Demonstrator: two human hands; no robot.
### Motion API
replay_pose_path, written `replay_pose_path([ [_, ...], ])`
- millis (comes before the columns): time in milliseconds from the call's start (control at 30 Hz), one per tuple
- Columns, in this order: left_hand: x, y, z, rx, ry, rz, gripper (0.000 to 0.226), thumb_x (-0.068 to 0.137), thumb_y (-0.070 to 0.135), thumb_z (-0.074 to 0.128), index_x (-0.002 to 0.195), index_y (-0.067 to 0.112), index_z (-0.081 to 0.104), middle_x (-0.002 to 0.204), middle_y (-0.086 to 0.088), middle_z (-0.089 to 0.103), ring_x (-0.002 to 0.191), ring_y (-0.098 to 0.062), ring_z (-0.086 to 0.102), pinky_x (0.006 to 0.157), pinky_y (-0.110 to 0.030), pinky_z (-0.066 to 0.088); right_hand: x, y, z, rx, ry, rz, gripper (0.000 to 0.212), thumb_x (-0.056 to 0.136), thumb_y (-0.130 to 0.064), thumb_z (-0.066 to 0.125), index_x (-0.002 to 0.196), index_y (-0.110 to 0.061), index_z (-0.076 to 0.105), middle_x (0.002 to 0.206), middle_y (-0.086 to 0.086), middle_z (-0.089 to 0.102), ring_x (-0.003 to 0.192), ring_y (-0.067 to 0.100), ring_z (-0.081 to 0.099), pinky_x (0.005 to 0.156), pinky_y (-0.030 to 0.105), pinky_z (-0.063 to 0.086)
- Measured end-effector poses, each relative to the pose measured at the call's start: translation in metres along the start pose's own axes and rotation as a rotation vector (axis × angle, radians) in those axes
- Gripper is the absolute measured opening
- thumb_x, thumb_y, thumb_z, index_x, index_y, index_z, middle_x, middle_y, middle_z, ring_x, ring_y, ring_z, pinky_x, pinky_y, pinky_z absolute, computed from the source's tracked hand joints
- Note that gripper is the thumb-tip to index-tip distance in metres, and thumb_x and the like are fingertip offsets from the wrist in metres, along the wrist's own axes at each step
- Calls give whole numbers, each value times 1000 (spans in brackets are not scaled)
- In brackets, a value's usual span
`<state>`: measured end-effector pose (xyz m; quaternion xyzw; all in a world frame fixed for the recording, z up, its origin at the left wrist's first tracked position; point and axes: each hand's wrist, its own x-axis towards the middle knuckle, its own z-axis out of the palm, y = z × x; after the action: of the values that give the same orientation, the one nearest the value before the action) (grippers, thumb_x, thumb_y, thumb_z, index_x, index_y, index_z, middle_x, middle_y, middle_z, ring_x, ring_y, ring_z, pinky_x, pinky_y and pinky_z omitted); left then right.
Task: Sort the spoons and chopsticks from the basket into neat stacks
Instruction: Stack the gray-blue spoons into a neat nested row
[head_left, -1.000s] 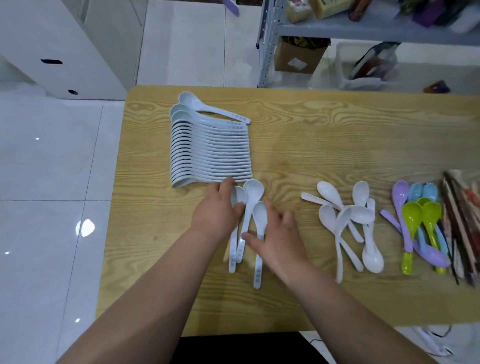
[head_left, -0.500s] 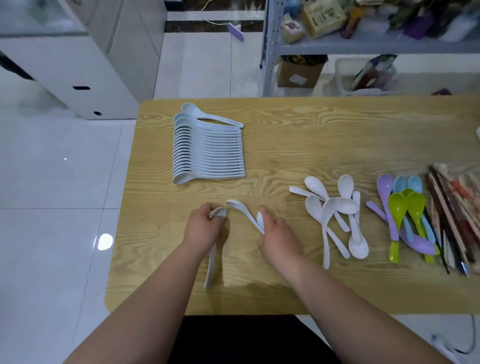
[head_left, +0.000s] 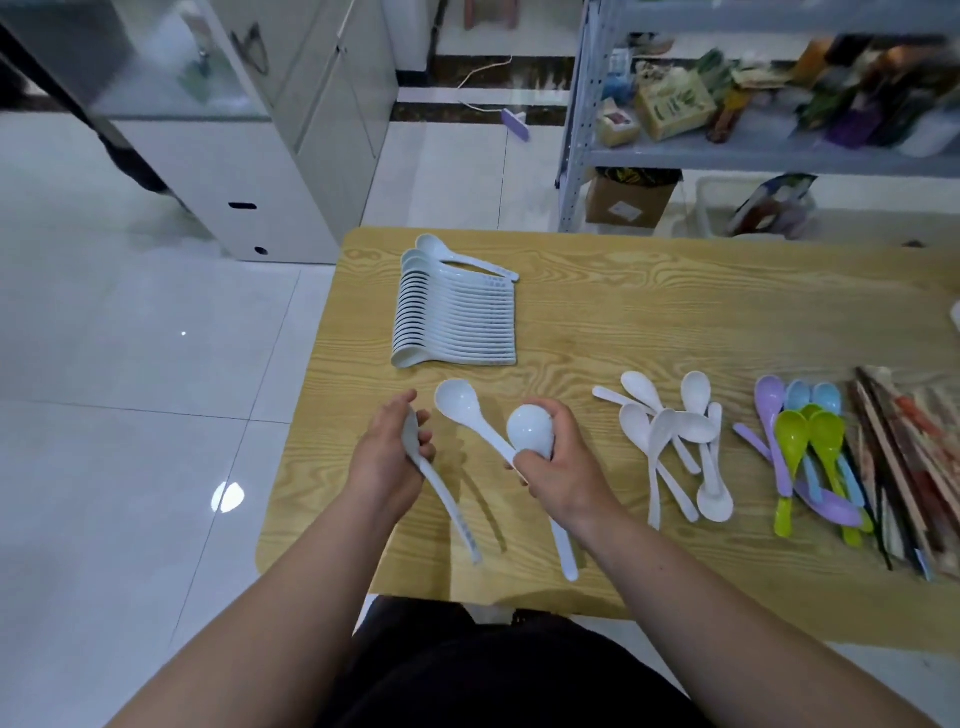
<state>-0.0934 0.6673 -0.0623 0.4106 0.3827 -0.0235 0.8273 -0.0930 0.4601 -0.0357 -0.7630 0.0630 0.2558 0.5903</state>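
Gripping white spoons (head_left: 457, 402) | left hand (head_left: 384, 462): one | right hand (head_left: 563, 470): two

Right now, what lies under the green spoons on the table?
Blue spoons lie under the green spoons, their bowls showing beyond; a purple spoon crosses beneath as well. The blue handles are mostly covered, and anything lower in the pile cannot be seen.

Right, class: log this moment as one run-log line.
left hand: grips one white spoon | right hand: grips two white spoons | white stack: beyond hands
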Motion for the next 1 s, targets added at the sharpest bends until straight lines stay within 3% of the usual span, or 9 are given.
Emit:
replay_pose_path([
  [100,-7,14,3,-69,-107,-65,29,100,37,55,111,13,66,89,-7,66,64,-13,57,55,-24,49,-3,-15,12,-18,-122,-1,56,81,-24,58,115,-66,44,110,2,65,91,25,69,66,32,51],
  [200,-11,29,-4,19,-210,-61,23,99,14,56,121,15,65,86,-10,70,71,-13,62,74,-29,54,-5,-22,30,-59,-172,-9,58,77,-28,57,120,-65,44,106,1,70,91,20,69,71,32,52],
  [367,-15,56,-35,-15,-166,-42,37,90,-9,45,118,8,63,74,-9,63,64,-21,61,81,-43,58,-10,-31,63,-185,-124,-19,53,96,-32,51,136,-63,36,141,-3,55,103,10,57,81,25,45],
  [533,-22,70,-64,34,-177,-32,26,92,9,69,116,13,61,75,-4,53,57,-15,48,60,-31,54,-13,-54,100,-329,-25,-130,63,103,-24,40,151,-58,18,137,-3,46,98,8,55,69,20,39],
  [633,-31,70,-67,53,-265,-64,22,93,22,68,110,12,57,83,-10,54,63,-18,54,59,-31,53,-16,-69,129,-269,-9,-238,51,101,-24,53,143,-50,41,112,-12,59,89,-1,60,76,20,45],
  [700,-36,69,-68,-4,-326,-91,27,96,28,61,113,9,53,100,-22,63,80,-28,66,74,-39,56,-19,-71,145,-263,33,-259,22,95,-21,62,112,-34,60,98,-14,65,84,-4,64,79,26,52],
  [767,-40,70,-70,-64,-381,-112,35,93,31,61,115,7,50,104,-26,66,85,-35,72,78,-45,60,-20,-68,156,-314,75,-273,8,89,-22,68,91,-29,64,93,-9,68,80,0,65,77,27,53],
  [900,-42,71,-79,-15,-358,-97,39,83,20,77,114,8,55,80,-11,67,70,-24,70,65,-34,59,-25,-56,168,-389,87,-300,6,88,-28,72,94,-29,71,92,-13,58,84,-6,58,72,6,40],
  [1000,-34,71,-85,-25,-296,-126,18,91,2,64,107,9,59,73,-8,57,59,-18,61,62,-32,57,-29,-47,167,-237,64,-184,24,77,-42,78,91,-27,65,94,-10,65,84,-3,63,75,17,47],
])
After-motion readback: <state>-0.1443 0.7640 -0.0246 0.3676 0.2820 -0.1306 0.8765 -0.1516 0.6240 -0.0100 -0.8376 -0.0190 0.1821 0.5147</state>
